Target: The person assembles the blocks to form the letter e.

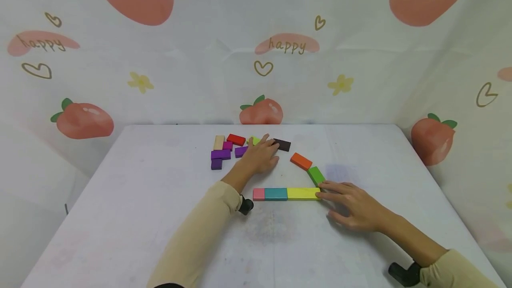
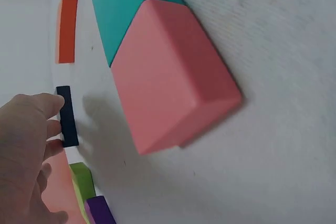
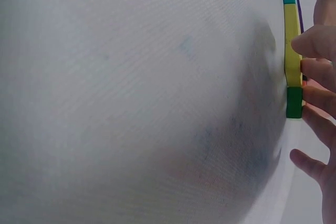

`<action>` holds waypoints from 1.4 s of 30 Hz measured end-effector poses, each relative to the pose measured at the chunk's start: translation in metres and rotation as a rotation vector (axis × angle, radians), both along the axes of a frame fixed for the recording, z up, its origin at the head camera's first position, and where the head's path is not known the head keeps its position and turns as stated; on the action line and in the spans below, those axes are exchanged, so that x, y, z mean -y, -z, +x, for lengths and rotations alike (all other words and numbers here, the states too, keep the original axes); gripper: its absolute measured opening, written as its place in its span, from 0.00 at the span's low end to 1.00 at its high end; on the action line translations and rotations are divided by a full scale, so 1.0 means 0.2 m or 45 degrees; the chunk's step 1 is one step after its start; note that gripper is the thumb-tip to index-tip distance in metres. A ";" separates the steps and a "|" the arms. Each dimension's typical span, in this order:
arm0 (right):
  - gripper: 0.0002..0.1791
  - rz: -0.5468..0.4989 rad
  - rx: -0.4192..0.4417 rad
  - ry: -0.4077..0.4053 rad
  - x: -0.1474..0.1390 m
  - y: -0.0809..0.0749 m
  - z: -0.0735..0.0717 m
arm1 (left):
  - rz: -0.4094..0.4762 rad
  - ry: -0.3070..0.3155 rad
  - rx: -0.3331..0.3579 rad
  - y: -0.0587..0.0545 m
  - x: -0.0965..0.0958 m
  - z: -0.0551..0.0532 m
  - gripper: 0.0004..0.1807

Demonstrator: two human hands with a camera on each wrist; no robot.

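Observation:
My left hand (image 1: 261,158) reaches over the far blocks, fingers spread and loosely bent. Its fingertips are beside a dark brown block (image 1: 284,145); whether they touch it is unclear. A lime block (image 1: 255,140) lies partly hidden under this hand. With fairly straight fingers, my right hand (image 1: 356,208) rests at the right end of a yellow block (image 1: 303,194) and the near end of a green block (image 1: 316,176). The yellow one lines up with a teal block (image 1: 276,194) and a pink block (image 1: 258,194). Beyond the green block, an orange block (image 1: 301,161) lies at a slant.
Left of my left hand lie a red block (image 1: 236,139), a beige block (image 1: 218,142), a magenta block (image 1: 227,146) and several purple blocks (image 1: 221,154). The white table (image 1: 132,217) meets a printed cloth backdrop (image 1: 200,79) at its far edge.

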State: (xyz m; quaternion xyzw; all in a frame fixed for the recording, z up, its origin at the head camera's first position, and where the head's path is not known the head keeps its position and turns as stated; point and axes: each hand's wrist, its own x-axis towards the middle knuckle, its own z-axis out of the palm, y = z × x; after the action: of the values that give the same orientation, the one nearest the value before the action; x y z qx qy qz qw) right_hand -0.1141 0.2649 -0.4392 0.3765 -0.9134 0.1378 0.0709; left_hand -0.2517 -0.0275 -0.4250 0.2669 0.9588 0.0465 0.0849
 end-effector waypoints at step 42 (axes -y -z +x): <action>0.27 0.005 0.016 0.007 0.00 0.01 0.00 | -0.006 0.229 0.088 -0.01 0.16 0.15 0.33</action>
State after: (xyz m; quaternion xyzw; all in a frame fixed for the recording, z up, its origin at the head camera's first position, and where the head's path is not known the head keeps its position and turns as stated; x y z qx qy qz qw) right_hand -0.1138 0.2653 -0.4402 0.3732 -0.9151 0.1380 0.0649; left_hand -0.2225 -0.0599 -0.4227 0.3499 0.9276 0.0456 0.1223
